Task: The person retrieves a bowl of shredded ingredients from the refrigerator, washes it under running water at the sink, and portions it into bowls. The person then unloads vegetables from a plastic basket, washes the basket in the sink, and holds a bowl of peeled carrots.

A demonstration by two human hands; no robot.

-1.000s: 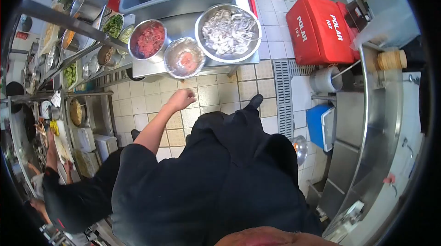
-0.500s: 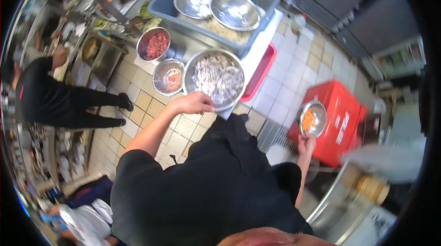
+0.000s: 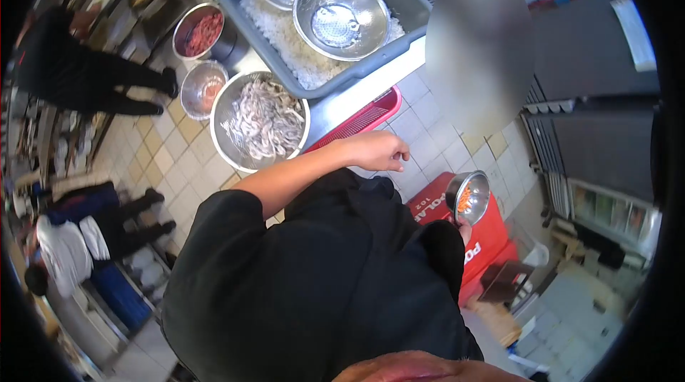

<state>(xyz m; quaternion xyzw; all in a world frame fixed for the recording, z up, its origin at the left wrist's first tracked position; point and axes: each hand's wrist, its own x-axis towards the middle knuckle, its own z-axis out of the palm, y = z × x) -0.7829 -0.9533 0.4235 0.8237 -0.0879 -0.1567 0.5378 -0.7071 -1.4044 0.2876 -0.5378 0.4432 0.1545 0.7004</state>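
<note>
My left hand (image 3: 382, 151) is over the floor beside the pink-red basket (image 3: 364, 119), with its fingers loosely bent and nothing visible in it. In my right hand (image 3: 464, 230) is a metal bowl (image 3: 481, 203) of orange pieces, tilted above the red POLAR box (image 3: 435, 200). A large bowl of pale, greyish strips (image 3: 264, 121) stands at the table corner, near my left forearm. Next to it are a small bowl with pinkish contents (image 3: 203, 91) and a metal pot of red meat (image 3: 203, 33).
A grey tub (image 3: 314, 93) holds white grains or ice and two metal bowls (image 3: 341, 18). Two people in dark trousers (image 3: 107, 71) (image 3: 132, 228) are at the left. A blurred patch covers the upper right, near grey cabinets (image 3: 592, 46). Tiled floor (image 3: 421, 114) lies between.
The view has swung right. My left hand has moved past the large bowl, over the floor by the basket. My right hand, hidden at first, has come into view with the bowl of orange pieces.
</note>
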